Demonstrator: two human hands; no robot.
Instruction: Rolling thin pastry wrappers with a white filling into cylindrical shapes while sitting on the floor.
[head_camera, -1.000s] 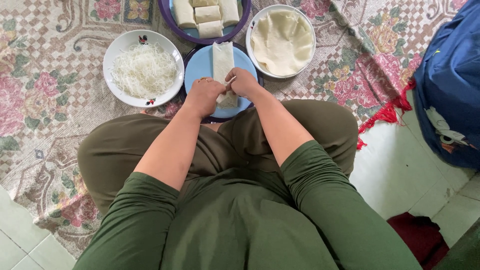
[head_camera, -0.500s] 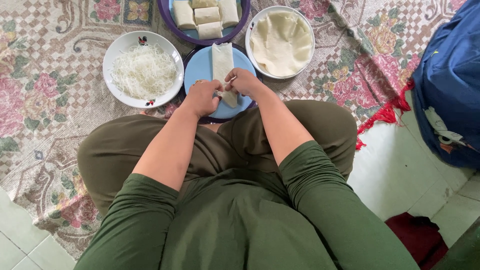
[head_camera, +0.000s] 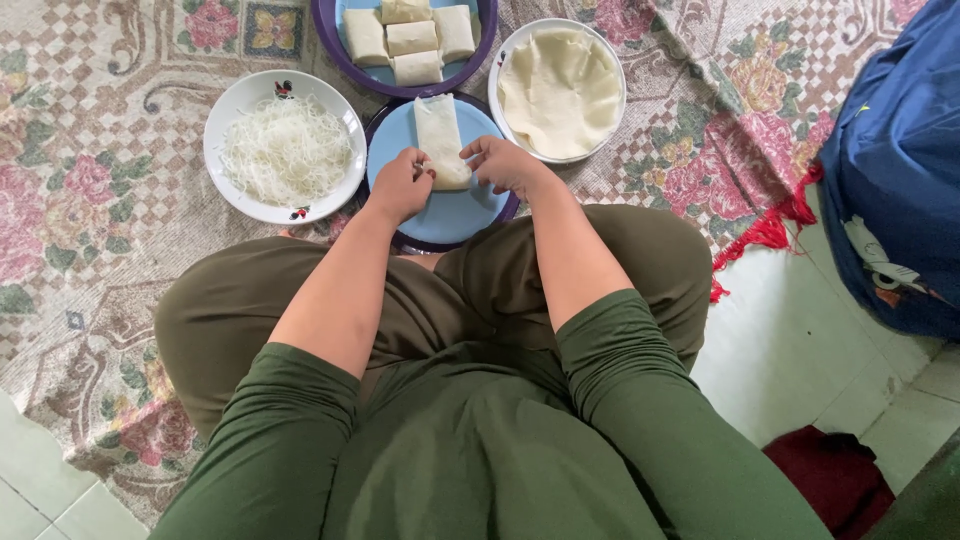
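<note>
Head cam: left hand (head_camera: 400, 186) & right hand (head_camera: 505, 163) both pinch the near end of a pale folded wrapper roll (head_camera: 441, 139), each grip closed on it w/ fingertips, roll lying lengthwise on a blue plate (head_camera: 455, 215) just in front of the person's knees. Left of it sits a white bowl (head_camera: 240, 105) w/ thin white noodles (head_camera: 285, 148); right of it a white plate (head_camera: 512, 50) of flat wrapper sheets (head_camera: 558, 90); beyond, a purple-rimmed dish (head_camera: 330, 40) w/ finished rolls (head_camera: 412, 38). All rest on a floral rug (head_camera: 80, 150), blue bag (head_camera: 900, 150) at far right on tile floor (head_camera: 800, 340).
</note>
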